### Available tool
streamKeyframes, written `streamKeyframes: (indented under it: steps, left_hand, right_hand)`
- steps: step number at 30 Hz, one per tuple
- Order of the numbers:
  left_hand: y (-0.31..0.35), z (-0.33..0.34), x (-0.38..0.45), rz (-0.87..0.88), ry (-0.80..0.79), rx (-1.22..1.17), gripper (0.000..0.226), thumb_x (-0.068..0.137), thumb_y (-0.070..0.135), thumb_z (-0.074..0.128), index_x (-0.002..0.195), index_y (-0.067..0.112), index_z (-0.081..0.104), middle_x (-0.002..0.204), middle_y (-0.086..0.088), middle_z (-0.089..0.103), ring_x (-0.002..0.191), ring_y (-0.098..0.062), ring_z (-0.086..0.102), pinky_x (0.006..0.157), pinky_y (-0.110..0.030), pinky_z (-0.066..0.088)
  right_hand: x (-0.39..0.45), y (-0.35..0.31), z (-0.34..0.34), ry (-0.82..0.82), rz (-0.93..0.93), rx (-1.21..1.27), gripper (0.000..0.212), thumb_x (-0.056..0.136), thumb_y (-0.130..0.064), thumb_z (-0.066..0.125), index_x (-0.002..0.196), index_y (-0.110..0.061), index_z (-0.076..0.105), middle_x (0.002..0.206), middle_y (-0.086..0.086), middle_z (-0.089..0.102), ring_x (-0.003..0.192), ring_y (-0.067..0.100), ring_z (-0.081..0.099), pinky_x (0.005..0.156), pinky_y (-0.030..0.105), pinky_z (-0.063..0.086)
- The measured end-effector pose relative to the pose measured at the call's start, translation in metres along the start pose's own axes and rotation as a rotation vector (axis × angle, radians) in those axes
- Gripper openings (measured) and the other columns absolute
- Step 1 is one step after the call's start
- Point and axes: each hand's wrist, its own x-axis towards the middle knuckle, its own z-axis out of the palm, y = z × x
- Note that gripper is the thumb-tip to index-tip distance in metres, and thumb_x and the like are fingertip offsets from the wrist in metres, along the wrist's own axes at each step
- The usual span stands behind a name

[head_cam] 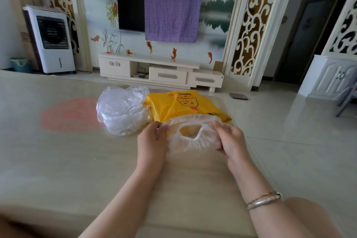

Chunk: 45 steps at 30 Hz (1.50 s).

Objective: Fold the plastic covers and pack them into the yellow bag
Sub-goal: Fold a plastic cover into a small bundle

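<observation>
The surface (77, 160) carries a heap of plastic covers (120, 110) beside the flat yellow bag (173, 105). Left hand (152, 141) and right hand (230, 139) each close their grip on one elastic-rimmed cover (190, 142), stretching it, apparently for folding.

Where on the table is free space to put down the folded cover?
Free: the table left of the left hand, below the clear cover pile, and the strip nearest the person. Crowded: the far middle, where pile and yellow bag touch.
</observation>
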Motion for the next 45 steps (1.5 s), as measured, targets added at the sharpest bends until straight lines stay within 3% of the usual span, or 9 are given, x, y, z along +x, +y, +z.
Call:
streamKeyframes:
  steps: [4,8,12,18,24,30,34,42,45]
  left_hand:
    - [-0.002,-0.002,0.000,-0.033,0.002,0.093,0.025,0.091,0.025,0.061,0.066,0.020,0.056,0.058,-0.001,0.058,0.062,-0.028,0.060,0.057,-0.033,0.045]
    - [0.006,-0.004,-0.005,-0.098,-0.049,0.006,0.009,0.078,0.035,0.064,0.084,0.028,0.064,0.074,0.003,0.069,0.067,-0.016,0.065,0.060,-0.030,0.051]
    - [0.016,-0.004,-0.001,-0.113,-0.180,-0.367,0.039,0.080,0.041,0.055,0.112,0.021,0.063,0.105,0.008,0.070,0.097,-0.010,0.064,0.074,-0.013,0.046]
    - [0.024,-0.001,-0.004,-0.332,-0.470,-0.288,0.056,0.072,0.065,0.059,0.097,0.017,0.072,0.084,-0.002,0.074,0.071,-0.015,0.069,0.068,-0.030,0.053]
    - [0.020,-0.001,-0.008,-0.200,-0.408,-0.207,0.019,0.087,0.018,0.071,0.083,0.000,0.068,0.066,-0.003,0.069,0.054,-0.012,0.060,0.052,-0.022,0.049]
    - [0.020,-0.005,-0.002,-0.265,-0.244,-0.288,0.017,0.085,0.021,0.072,0.082,0.005,0.070,0.054,0.007,0.063,0.048,-0.005,0.055,0.047,-0.015,0.044]
    - [0.017,-0.001,-0.005,-0.211,-0.323,-0.255,0.020,0.080,0.022,0.078,0.084,0.004,0.070,0.067,-0.003,0.068,0.053,-0.010,0.054,0.051,-0.020,0.045]
    - [0.024,-0.011,-0.001,-0.326,-0.656,0.014,0.070,0.071,0.073,0.065,0.106,0.012,0.065,0.094,-0.008,0.072,0.088,-0.026,0.069,0.085,-0.036,0.054]
    - [0.029,-0.011,0.003,-0.366,-0.652,0.148,0.044,0.092,0.047,0.058,0.108,0.006,0.059,0.086,-0.009,0.063,0.073,-0.025,0.063,0.068,-0.033,0.053]
  right_hand:
    - [-0.001,-0.002,-0.003,0.000,0.067,-0.060,0.032,0.092,-0.041,0.062,0.081,-0.011,0.059,0.038,-0.011,0.035,0.036,0.010,0.027,0.041,0.021,0.025]
    - [-0.001,-0.005,-0.007,-0.038,0.124,-0.113,0.030,0.093,-0.042,0.061,0.088,-0.012,0.062,0.058,-0.006,0.053,0.045,0.012,0.039,0.047,0.023,0.033]
    - [-0.002,-0.007,-0.009,-0.302,0.184,-0.103,0.026,0.088,-0.038,0.067,0.082,-0.012,0.066,0.081,0.009,0.066,0.069,0.020,0.063,0.064,0.028,0.049]
    - [-0.005,-0.006,-0.009,-0.562,0.149,-0.139,0.032,0.079,-0.040,0.071,0.080,-0.008,0.073,0.081,0.012,0.072,0.070,0.018,0.067,0.071,0.029,0.052]
    - [-0.008,-0.007,-0.008,-0.532,0.114,-0.152,0.060,0.076,-0.048,0.069,0.101,0.006,0.069,0.095,0.018,0.073,0.079,0.021,0.069,0.075,0.029,0.052]
    - [-0.007,-0.003,-0.010,-0.428,0.130,-0.156,0.048,0.074,-0.054,0.068,0.086,-0.007,0.071,0.066,0.006,0.062,0.052,0.014,0.052,0.052,0.023,0.037]
    - [-0.005,-0.001,-0.009,-0.380,0.061,-0.250,0.055,0.086,-0.058,0.059,0.100,-0.006,0.070,0.097,0.003,0.075,0.084,0.011,0.066,0.079,0.028,0.049]
    - [-0.007,0.001,-0.010,-0.143,0.003,-0.225,0.015,0.093,-0.028,0.064,0.095,-0.014,0.067,0.092,0.005,0.068,0.083,0.018,0.063,0.074,0.027,0.050]
    - [-0.008,-0.001,-0.015,-0.031,0.031,-0.256,0.033,0.097,-0.024,0.056,0.112,0.004,0.062,0.103,0.025,0.067,0.098,0.037,0.064,0.086,0.040,0.052]
